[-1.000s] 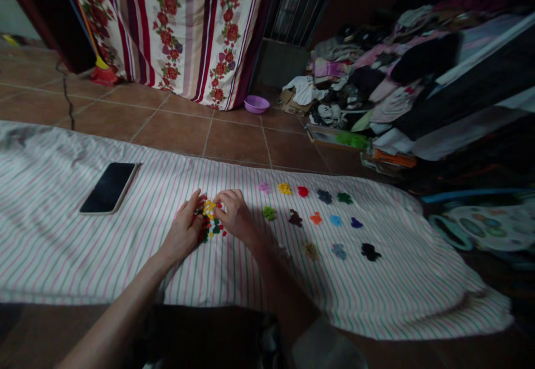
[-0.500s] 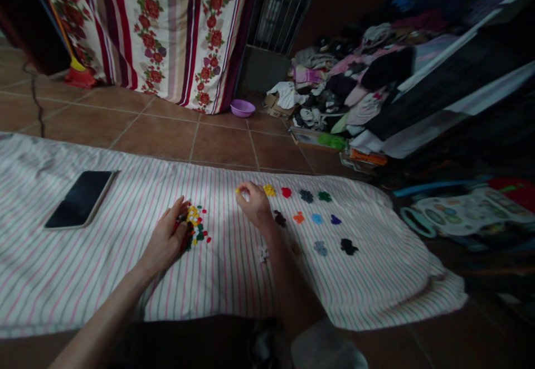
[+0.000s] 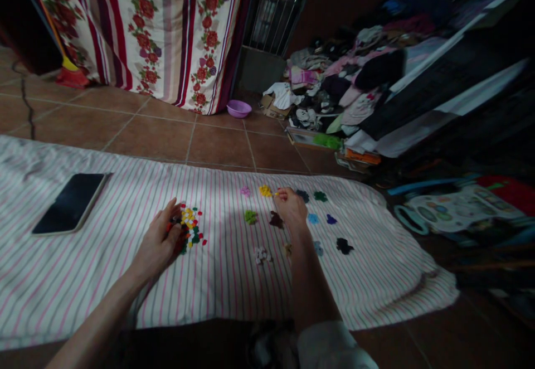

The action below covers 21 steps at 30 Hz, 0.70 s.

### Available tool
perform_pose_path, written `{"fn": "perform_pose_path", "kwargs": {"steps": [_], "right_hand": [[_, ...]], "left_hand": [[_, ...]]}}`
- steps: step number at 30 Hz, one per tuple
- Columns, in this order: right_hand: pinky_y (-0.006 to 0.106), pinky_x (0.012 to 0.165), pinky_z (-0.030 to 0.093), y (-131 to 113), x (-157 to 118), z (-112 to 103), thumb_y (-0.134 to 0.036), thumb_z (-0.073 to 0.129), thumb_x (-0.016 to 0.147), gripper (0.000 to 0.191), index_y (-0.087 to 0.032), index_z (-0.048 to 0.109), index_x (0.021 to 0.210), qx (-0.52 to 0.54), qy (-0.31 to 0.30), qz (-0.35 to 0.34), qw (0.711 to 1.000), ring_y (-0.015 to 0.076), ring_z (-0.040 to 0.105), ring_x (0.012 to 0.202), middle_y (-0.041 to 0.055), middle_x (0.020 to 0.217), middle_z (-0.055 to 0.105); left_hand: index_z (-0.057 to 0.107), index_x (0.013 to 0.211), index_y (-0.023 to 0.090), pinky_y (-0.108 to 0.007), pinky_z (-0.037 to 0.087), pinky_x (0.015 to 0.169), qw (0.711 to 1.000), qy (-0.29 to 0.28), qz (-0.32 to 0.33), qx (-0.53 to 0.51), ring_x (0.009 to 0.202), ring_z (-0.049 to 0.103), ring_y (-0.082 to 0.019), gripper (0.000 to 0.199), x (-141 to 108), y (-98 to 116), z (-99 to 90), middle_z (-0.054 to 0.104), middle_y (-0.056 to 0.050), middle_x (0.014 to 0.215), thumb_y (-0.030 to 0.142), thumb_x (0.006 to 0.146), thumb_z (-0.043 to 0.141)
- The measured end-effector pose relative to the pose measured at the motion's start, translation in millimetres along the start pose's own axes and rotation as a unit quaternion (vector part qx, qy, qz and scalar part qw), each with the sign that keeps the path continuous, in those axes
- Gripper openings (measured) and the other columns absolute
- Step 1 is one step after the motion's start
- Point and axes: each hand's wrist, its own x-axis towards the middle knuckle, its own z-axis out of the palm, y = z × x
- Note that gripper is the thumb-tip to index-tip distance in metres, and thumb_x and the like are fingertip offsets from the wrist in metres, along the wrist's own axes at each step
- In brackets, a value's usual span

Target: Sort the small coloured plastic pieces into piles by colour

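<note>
My left hand (image 3: 161,238) rests on the striped cloth, its fingers apart and curved around the left side of a mixed pile of small pieces (image 3: 192,227), red, yellow, white and green. Part of the pile is hidden under the palm. My right hand (image 3: 291,206) is closed in a pinch, with a small yellow piece (image 3: 276,194) at the fingertips, just right of the yellow heap (image 3: 264,190). Around it lie a pink heap (image 3: 244,191), a lime green heap (image 3: 250,217) and a dark brown heap (image 3: 276,219). The hand covers the red and orange heaps.
More heaps lie rightward: dark green (image 3: 320,196), light blue (image 3: 312,218), dark blue (image 3: 331,219) and black (image 3: 345,246). White pieces (image 3: 262,255) are nearer me. A phone (image 3: 71,203) lies left on the cloth (image 3: 225,285). Beyond are a purple basin (image 3: 239,108) and piled clothes (image 3: 334,79).
My right hand has moved right, from left of the yellow heap to its right side, uncovering the pink and lime green heaps. My left hand stays at the mixed pile. The view has shifted slightly.
</note>
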Motion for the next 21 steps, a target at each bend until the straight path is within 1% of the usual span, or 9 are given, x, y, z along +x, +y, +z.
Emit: {"fn": "perform_pose_path", "kwargs": {"steps": [2, 5, 8, 12, 16, 21], "right_hand": [[0.026, 0.074, 0.044, 0.0, -1.8, 2.0, -0.02, 0.055, 0.082, 0.019, -0.021, 0.069, 0.096, -0.016, -0.018, 0.009, 1.0, 0.0193, 0.066, 0.088, 0.0039, 0.093, 0.074], [0.026, 0.071, 0.044, -1.9, -3.6, 6.0, -0.021, 0.055, 0.082, 0.021, -0.024, 0.069, 0.098, -0.04, -0.045, 0.023, 0.998, 0.0197, 0.066, 0.089, 0.002, 0.093, 0.074], [0.027, 0.071, 0.044, -3.4, -3.9, 9.8, -0.023, 0.055, 0.083, 0.021, -0.025, 0.069, 0.099, -0.055, -0.057, 0.036, 0.996, 0.0203, 0.067, 0.091, 0.0017, 0.094, 0.074], [0.027, 0.072, 0.045, -3.0, -2.4, 14.5, -0.024, 0.055, 0.084, 0.022, -0.024, 0.068, 0.101, -0.032, -0.054, 0.035, 0.997, 0.0206, 0.067, 0.092, 0.0017, 0.095, 0.075], [0.025, 0.076, 0.046, -0.8, -0.1, 18.4, -0.022, 0.055, 0.084, 0.025, -0.023, 0.068, 0.104, -0.003, -0.037, 0.016, 0.999, 0.0188, 0.067, 0.093, 0.0028, 0.096, 0.075], [0.024, 0.073, 0.046, 2.6, 1.1, 18.0, -0.019, 0.05, 0.085, 0.026, -0.023, 0.069, 0.102, -0.014, -0.028, 0.0, 1.0, 0.0184, 0.068, 0.088, 0.004, 0.093, 0.075]], "left_hand": [[0.034, 0.147, 0.019, -0.054, 0.036, 0.113, 1.0, -0.004, -0.004, 0.01, 0.13, 0.05, -0.027, 0.063, 0.2, 0.9, -0.4, 0.054, -0.015, 0.139, 0.037, 0.088, 0.043], [0.034, 0.147, 0.019, -0.054, 0.039, 0.11, 1.0, -0.006, -0.009, 0.013, 0.128, 0.051, -0.027, 0.062, -0.2, 1.8, -0.6, 0.053, -0.016, 0.139, 0.037, 0.088, 0.043], [0.034, 0.147, 0.019, -0.053, 0.041, 0.109, 1.0, 0.0, -0.006, 0.01, 0.127, 0.053, -0.026, 0.062, -0.9, 2.2, -0.2, 0.053, -0.016, 0.14, 0.037, 0.088, 0.043], [0.034, 0.147, 0.019, -0.053, 0.04, 0.11, 1.0, 0.0, -0.009, 0.015, 0.126, 0.053, -0.027, 0.062, -1.2, 4.0, -0.1, 0.053, -0.016, 0.139, 0.038, 0.088, 0.043], [0.033, 0.147, 0.016, -0.055, 0.038, 0.111, 0.999, -0.005, -0.017, 0.03, 0.127, 0.052, -0.028, 0.065, -0.6, 6.6, -1.4, 0.054, -0.017, 0.138, 0.039, 0.086, 0.044], [0.034, 0.147, 0.017, -0.054, 0.04, 0.11, 0.999, -0.005, -0.013, 0.032, 0.127, 0.053, -0.029, 0.066, -0.1, 5.5, -2.1, 0.054, -0.017, 0.139, 0.04, 0.086, 0.044]]}}
